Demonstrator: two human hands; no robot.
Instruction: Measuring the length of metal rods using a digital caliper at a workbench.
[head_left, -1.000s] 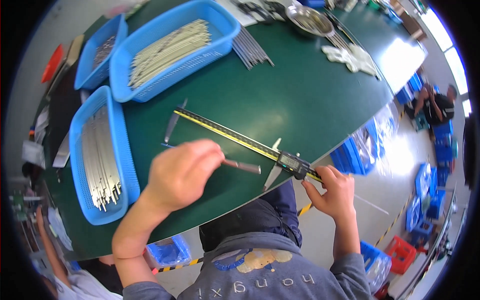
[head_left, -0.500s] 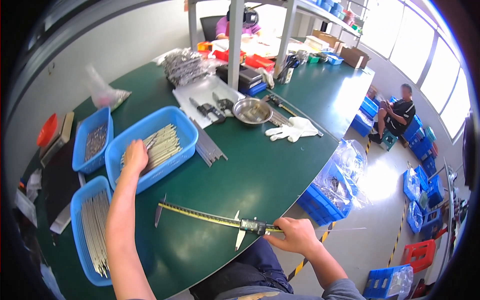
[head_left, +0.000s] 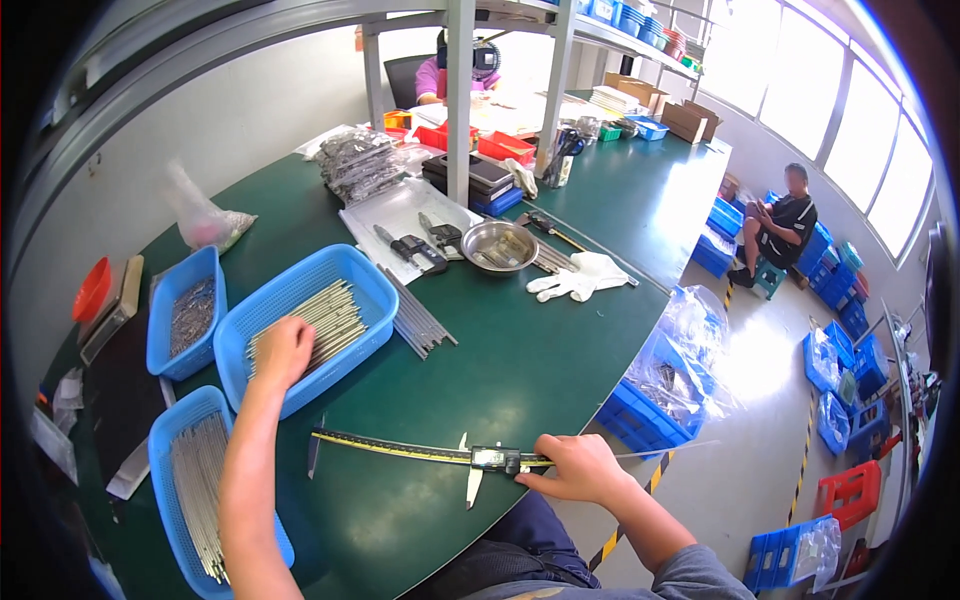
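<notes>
My right hand point(head_left: 576, 468) grips the end of a long digital caliper point(head_left: 400, 446), which lies across the front of the green table with its jaws far apart and nothing between them. Its thin tail sticks out past my hand. My left hand point(head_left: 283, 350) is curled down among thin metal rods point(head_left: 335, 318) in a large blue basket point(head_left: 368, 268); its fingertips are hidden, so what they hold cannot be made out. Below that forearm stands another blue basket point(head_left: 165, 470) with longer grey rods point(head_left: 197, 480).
Grey rods point(head_left: 415, 315), a metal bowl point(head_left: 499, 247), white gloves point(head_left: 580, 278) and micrometers point(head_left: 410, 250) on a tray lie farther back. A blue basket of small parts point(head_left: 192, 312) stands left. One person point(head_left: 780, 225) sits at right; another point(head_left: 455, 80) sits beyond the shelf posts.
The view has shifted slightly, so the table appears lower. My left hand stays in the rod basket but looks more curled. The caliper stays in my right hand, its jaws still wide apart.
</notes>
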